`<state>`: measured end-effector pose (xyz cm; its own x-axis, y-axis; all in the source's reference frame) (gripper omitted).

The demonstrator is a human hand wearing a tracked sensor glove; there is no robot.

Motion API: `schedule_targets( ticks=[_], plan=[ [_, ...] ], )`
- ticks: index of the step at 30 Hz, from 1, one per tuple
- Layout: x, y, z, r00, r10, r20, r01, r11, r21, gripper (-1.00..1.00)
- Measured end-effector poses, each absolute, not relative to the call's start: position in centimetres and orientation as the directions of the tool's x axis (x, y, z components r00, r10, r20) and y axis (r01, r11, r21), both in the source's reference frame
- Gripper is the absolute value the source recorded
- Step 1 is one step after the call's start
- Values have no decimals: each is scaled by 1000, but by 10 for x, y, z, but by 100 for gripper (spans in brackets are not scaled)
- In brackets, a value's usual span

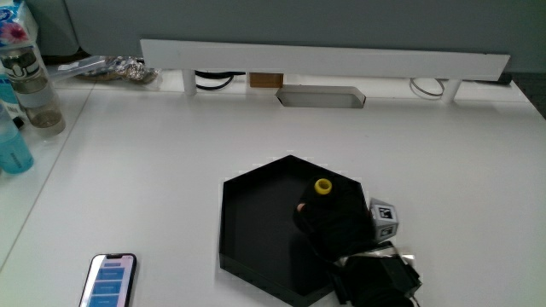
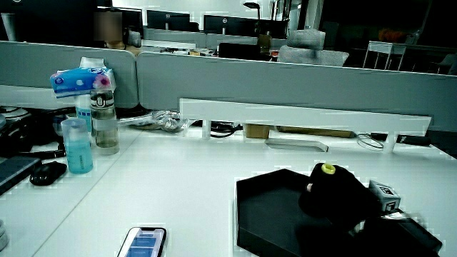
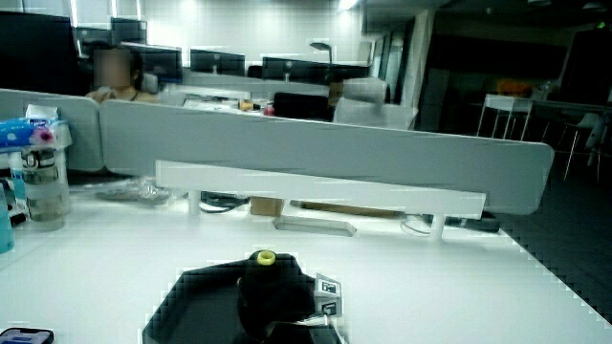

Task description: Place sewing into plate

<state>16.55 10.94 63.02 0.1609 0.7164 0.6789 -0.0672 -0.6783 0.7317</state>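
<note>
The gloved hand [image 1: 334, 223] is sitting nearest the person, reaching over the black hexagonal plate [image 1: 256, 230] with its forearm crossing the plate's near rim. Its fingers are curling around a dark sewing spool [image 1: 322, 189] with a yellow top, and only that yellow cap is showing clearly above the glove; the spool is being held upright over the plate's inside, toward the rim farther from the person, though whether its base is touching the plate floor cannot be told. The small patterned cube [image 1: 384, 219] is riding on the back of the hand, just beside the plate's edge. In both side views the hand [image 2: 335, 193] [image 3: 273, 291] is closing over the spool [image 2: 328, 169] [image 3: 263, 257] in the same way, the yellow cap poking up above the knuckles and the plate [image 2: 268, 207] [image 3: 186, 306] lying flat on the white table [image 1: 153, 170]. A phone [image 1: 108, 280] with a lit screen is lying face up on the table beside the plate, at the edge nearest the person. Well apart from the plate, at the table's corner near the low partition [image 1: 324, 60], a clear bottle [image 1: 30, 81] is standing next to a blue one [image 1: 12, 141].
</note>
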Motion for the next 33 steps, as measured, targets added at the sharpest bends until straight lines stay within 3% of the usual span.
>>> schedule_targets(
  ticks=[4,11,17,20,21,23,27,30,33],
  plan=[
    [169,119,646,186,749,636,-53,-639,768,0],
    [166,111,648,200,780,593,-112,-583,805,0],
    [166,107,647,195,787,586,-123,-573,810,-33],
    [164,109,657,188,818,543,-159,-521,839,-50],
    [164,110,664,170,843,511,-196,-479,856,-56],
    [161,106,666,237,859,454,-288,-385,877,-67],
    [169,107,671,279,831,482,-294,-404,866,-89],
    [172,105,638,114,849,515,-373,-444,814,-100],
    [178,115,633,69,823,564,-368,-505,781,-100]
  ],
)
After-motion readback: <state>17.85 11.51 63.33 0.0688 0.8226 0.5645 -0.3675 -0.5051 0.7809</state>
